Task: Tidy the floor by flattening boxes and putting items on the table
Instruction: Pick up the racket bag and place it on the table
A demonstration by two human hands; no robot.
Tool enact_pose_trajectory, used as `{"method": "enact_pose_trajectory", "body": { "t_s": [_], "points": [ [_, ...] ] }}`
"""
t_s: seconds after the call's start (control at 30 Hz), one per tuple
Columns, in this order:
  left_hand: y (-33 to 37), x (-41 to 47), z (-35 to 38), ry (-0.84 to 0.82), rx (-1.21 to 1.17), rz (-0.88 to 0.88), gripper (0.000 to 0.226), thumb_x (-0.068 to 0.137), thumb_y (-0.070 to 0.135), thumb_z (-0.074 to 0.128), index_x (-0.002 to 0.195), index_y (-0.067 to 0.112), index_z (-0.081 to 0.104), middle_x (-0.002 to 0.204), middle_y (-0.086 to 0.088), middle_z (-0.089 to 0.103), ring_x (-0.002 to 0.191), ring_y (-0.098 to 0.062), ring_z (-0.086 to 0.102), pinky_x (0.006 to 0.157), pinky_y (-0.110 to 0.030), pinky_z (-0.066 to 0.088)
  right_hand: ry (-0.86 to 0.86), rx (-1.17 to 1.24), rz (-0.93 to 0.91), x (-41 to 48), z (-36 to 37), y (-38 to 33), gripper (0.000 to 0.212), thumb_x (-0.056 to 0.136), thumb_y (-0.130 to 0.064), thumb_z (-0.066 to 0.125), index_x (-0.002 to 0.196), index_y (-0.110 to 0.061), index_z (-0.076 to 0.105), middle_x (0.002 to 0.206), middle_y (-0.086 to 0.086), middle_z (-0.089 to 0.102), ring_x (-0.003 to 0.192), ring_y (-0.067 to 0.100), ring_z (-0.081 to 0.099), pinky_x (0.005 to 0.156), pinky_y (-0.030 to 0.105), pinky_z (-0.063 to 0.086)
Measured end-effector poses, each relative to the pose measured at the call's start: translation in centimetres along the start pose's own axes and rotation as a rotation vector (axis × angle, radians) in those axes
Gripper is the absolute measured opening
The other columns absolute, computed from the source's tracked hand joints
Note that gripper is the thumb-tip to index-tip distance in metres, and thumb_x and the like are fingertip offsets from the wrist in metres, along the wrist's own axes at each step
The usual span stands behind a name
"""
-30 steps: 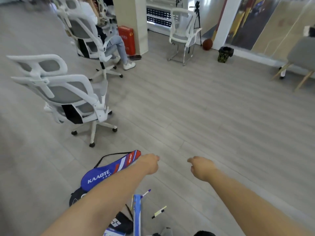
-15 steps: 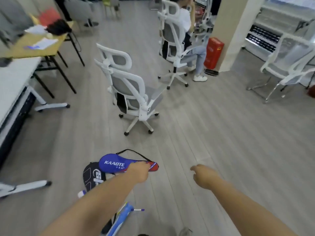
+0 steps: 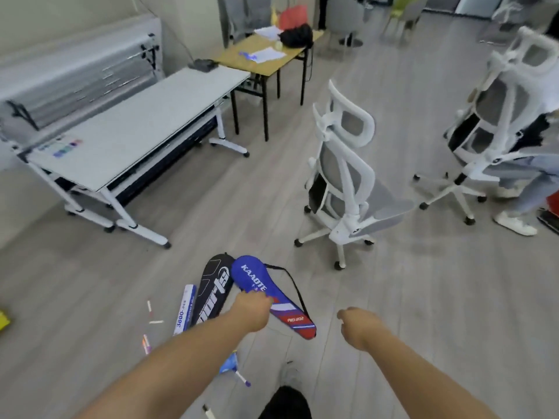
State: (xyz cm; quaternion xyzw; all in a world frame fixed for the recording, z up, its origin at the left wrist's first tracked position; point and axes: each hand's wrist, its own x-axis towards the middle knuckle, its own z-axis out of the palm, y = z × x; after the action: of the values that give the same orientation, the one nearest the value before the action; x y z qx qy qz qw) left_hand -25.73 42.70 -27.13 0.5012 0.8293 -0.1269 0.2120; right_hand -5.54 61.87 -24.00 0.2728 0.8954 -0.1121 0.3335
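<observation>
Both bare forearms reach forward and down; the left hand (image 3: 253,311) hangs knuckles-up over the blue racket cover (image 3: 252,276), fingers hidden, so I cannot tell whether it grasps; the right hand (image 3: 358,325) is loosely curled, holding nothing; the cover lies on the floor (image 3: 408,297) against a black cover (image 3: 211,284), well apart from the white desk's (image 3: 136,131) near corner.

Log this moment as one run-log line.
left hand: over blue racket cover, grip unclear | right hand: empty, loosely curled | black racket cover, pens: on floor | white table: ahead-left
</observation>
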Motion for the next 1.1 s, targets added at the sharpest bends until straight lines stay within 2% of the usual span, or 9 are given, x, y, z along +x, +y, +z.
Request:
{"method": "enact_pose_trajectory", "body": {
  "t_s": [0.2,0.37,0.67,0.87,1.1],
  "points": [
    [-2.9,6.1,-0.7,-0.046,-0.172,-0.202,0.04,0.089,0.015,0.045,0.127,0.022,0.054,0.133,-0.01,0.052,0.114,-0.028,0.057,0.089,-0.038,0.043,-0.062,-0.212,-0.128,8.0,-6.3,0.9,0.041,0.095,-0.014,0.04,0.135,-0.018,0.048,0.13,0.008,0.052,0.116,0.03,0.054,0.094,0.036,0.045],
    [-4.6,9.9,-2.6,-0.083,-0.236,-0.319,0.037,0.092,0.017,0.044,0.128,0.017,0.052,0.127,-0.011,0.055,0.116,-0.031,0.054,0.093,-0.041,0.041,-0.085,-0.29,-0.233,15.1,-11.3,1.0,0.04,0.094,-0.014,0.041,0.133,-0.016,0.048,0.126,0.01,0.053,0.113,0.031,0.054,0.092,0.039,0.048],
    [-4.3,17.7,-2.0,-0.075,-0.451,-0.597,0.03,0.091,0.015,0.043,0.117,0.015,0.056,0.12,-0.011,0.06,0.109,-0.034,0.057,0.087,-0.04,0.044,-0.169,-0.482,-0.511,29.1,-14.0,-0.5,0.039,0.091,-0.012,0.041,0.129,-0.016,0.051,0.125,0.009,0.054,0.114,0.028,0.056,0.09,0.039,0.047],
    [-4.6,26.0,2.5,0.003,-0.706,-0.853,0.026,0.093,0.022,0.043,0.115,0.016,0.057,0.117,-0.008,0.06,0.108,-0.031,0.058,0.086,-0.037,0.045,-0.163,-0.531,-0.625,39.7,-10.2,-1.1,0.047,0.091,-0.015,0.042,0.138,-0.021,0.04,0.13,0.005,0.049,0.115,0.026,0.053,0.09,0.038,0.045],
    [-4.1,37.8,20.7,-0.008,-1.011,-1.099,0.023,0.096,0.026,0.04,0.11,0.016,0.055,0.111,-0.007,0.06,0.104,-0.029,0.06,0.084,-0.038,0.051,-0.24,-0.523,-0.705,55.1,4.6,-1.9,0.055,0.093,-0.019,0.046,0.146,-0.023,0.03,0.142,0.004,0.039,0.12,0.026,0.048,0.093,0.037,0.046]
  ]
}}
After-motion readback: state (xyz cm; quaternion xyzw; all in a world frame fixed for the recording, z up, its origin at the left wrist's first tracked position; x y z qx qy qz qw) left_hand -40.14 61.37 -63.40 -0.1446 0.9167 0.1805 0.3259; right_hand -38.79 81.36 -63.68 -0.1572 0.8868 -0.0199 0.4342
